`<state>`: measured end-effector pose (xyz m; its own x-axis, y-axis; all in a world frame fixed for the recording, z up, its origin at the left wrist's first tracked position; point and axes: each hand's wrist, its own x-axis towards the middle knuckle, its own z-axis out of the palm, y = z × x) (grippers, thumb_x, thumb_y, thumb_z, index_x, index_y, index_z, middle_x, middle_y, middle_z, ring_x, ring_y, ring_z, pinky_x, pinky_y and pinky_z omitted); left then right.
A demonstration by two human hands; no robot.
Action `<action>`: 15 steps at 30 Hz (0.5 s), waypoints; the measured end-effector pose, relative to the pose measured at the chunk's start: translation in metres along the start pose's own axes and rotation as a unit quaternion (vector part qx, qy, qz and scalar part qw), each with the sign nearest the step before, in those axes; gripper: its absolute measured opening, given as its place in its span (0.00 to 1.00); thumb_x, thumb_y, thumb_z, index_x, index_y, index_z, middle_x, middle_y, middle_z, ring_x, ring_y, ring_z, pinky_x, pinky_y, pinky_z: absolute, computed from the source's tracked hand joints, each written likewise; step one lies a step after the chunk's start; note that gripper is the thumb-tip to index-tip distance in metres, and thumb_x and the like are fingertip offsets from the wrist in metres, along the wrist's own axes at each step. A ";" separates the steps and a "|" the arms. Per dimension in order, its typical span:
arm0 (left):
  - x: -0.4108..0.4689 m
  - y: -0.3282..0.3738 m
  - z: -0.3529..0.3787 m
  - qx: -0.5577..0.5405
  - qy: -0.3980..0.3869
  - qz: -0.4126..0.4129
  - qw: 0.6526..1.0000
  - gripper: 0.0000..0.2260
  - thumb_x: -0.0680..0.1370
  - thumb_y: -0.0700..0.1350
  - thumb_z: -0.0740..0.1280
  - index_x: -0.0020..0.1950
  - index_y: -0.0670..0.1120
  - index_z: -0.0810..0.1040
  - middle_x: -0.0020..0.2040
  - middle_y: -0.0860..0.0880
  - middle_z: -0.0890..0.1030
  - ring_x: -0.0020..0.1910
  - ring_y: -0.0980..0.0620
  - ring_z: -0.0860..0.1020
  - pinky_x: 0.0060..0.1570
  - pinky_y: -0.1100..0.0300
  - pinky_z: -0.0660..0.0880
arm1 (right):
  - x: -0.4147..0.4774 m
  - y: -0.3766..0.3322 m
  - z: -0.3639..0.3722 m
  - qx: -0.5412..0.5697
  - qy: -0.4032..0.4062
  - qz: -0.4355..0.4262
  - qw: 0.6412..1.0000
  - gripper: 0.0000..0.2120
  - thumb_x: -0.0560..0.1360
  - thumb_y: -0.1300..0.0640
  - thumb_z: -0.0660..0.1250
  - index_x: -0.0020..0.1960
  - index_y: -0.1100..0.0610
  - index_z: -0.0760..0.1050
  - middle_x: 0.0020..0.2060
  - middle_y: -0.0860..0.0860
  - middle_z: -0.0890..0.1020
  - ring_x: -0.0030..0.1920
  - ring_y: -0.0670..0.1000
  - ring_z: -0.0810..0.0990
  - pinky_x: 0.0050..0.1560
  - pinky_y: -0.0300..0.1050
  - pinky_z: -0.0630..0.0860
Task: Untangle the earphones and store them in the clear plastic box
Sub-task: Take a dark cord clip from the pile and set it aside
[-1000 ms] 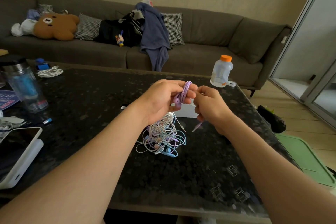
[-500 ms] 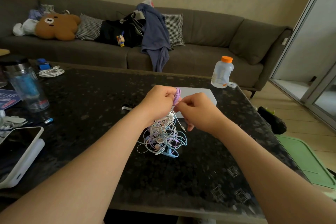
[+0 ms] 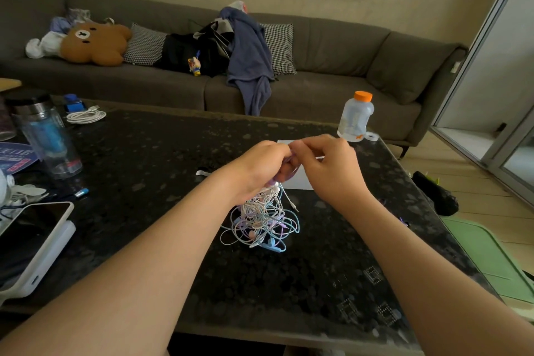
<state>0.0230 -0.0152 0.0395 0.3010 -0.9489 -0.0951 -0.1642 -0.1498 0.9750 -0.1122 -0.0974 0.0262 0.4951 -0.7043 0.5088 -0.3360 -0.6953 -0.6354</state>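
**Left hand [image 3: 260,172] and right hand [image 3: 329,173] meet on a coiled purple earphone cord [image 3: 289,171]**

The left hand grips the purple earphone cord with its fingers curled round the loops and its back toward the camera. The right hand comes in from the other side. Its thumb and forefinger pinch the top of the same cord, right against the left fingertips, and its other fingers are curled under. Both hands are raised above the black speckled stone table [image 3: 144,170].

A loose tangle of white, pale blue and lilac earphone wires [image 3: 261,218] hangs from under the left hand. Its lower loops lie on the table, and a thin metal jack plug [image 3: 294,206] dangles at its right side. Just behind the hands, a pale flat rectangular plastic box [image 3: 302,180] lies on the table, mostly hidden by them.

A translucent plastic bottle with an orange cap [image 3: 355,117] stands near the table's far right corner. On the left are a clear tumbler with a blue insert [image 3: 49,139], a coil of white cable [image 3: 85,116] and a dark-screened device in a white case [image 3: 31,240]. Behind the table, a grey sofa [image 3: 332,52] holds a brown bear cushion [image 3: 92,43] and a draped blue garment [image 3: 248,49].
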 end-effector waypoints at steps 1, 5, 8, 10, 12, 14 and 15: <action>0.001 0.000 0.000 -0.013 0.004 -0.006 1.000 0.14 0.85 0.44 0.57 0.41 0.46 0.75 0.37 0.44 0.72 0.33 0.54 0.70 0.33 0.60 0.63 | 0.000 -0.001 0.001 0.044 -0.043 0.031 0.998 0.12 0.86 0.52 0.65 0.57 0.52 0.87 0.45 0.47 0.87 0.45 0.45 0.84 0.50 0.44 0.82; -0.001 0.000 -0.003 -0.042 0.030 -0.023 0.998 0.09 0.83 0.44 0.58 0.46 0.45 0.75 0.42 0.43 0.73 0.38 0.48 0.70 0.37 0.56 0.64 | -0.003 -0.007 0.001 0.223 -0.138 0.116 0.958 0.15 0.88 0.58 0.59 0.68 0.57 0.81 0.52 0.53 0.88 0.52 0.50 0.88 0.57 0.51 0.85; -0.001 -0.001 -0.003 -0.055 0.057 -0.022 0.997 0.13 0.82 0.44 0.57 0.38 0.46 0.71 0.38 0.42 0.73 0.36 0.48 0.69 0.38 0.55 0.66 | -0.004 -0.011 0.000 0.219 -0.127 0.103 0.962 0.14 0.87 0.60 0.62 0.69 0.58 0.81 0.52 0.53 0.88 0.51 0.50 0.89 0.55 0.50 0.86; -0.001 0.000 -0.003 -0.060 0.077 -0.023 0.995 0.15 0.82 0.44 0.57 0.35 0.47 0.70 0.34 0.44 0.72 0.34 0.49 0.70 0.40 0.52 0.68 | -0.004 -0.012 0.000 0.158 -0.109 0.060 0.980 0.15 0.85 0.60 0.65 0.70 0.56 0.80 0.50 0.50 0.88 0.50 0.47 0.88 0.54 0.48 0.86; 0.000 0.001 -0.003 -0.075 0.092 -0.030 0.992 0.15 0.82 0.44 0.57 0.35 0.47 0.70 0.35 0.43 0.74 0.37 0.47 0.72 0.44 0.49 0.70 | -0.004 -0.013 0.004 0.078 -0.093 0.030 0.992 0.16 0.84 0.58 0.68 0.72 0.52 0.79 0.47 0.46 0.88 0.46 0.44 0.87 0.51 0.44 0.85; 0.002 0.002 -0.003 -0.076 0.105 -0.028 0.991 0.14 0.82 0.44 0.56 0.37 0.46 0.73 0.39 0.42 0.76 0.41 0.45 0.74 0.45 0.49 0.72 | -0.005 -0.017 0.008 0.028 -0.061 0.026 0.997 0.16 0.85 0.58 0.67 0.71 0.51 0.80 0.45 0.44 0.86 0.42 0.43 0.86 0.48 0.38 0.84; 0.003 0.002 -0.002 -0.071 0.110 -0.025 0.991 0.14 0.82 0.44 0.56 0.39 0.45 0.74 0.39 0.42 0.76 0.41 0.46 0.75 0.44 0.49 0.72 | -0.006 -0.020 0.011 0.016 -0.040 0.030 0.999 0.15 0.85 0.58 0.65 0.70 0.51 0.81 0.44 0.44 0.86 0.41 0.42 0.85 0.45 0.34 0.83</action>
<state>0.0252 -0.0182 0.0413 0.5054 -0.8553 -0.1140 -0.0138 -0.1401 0.9900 -0.0993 -0.0781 0.0295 0.5378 -0.7302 0.4214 -0.3414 -0.6456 -0.6830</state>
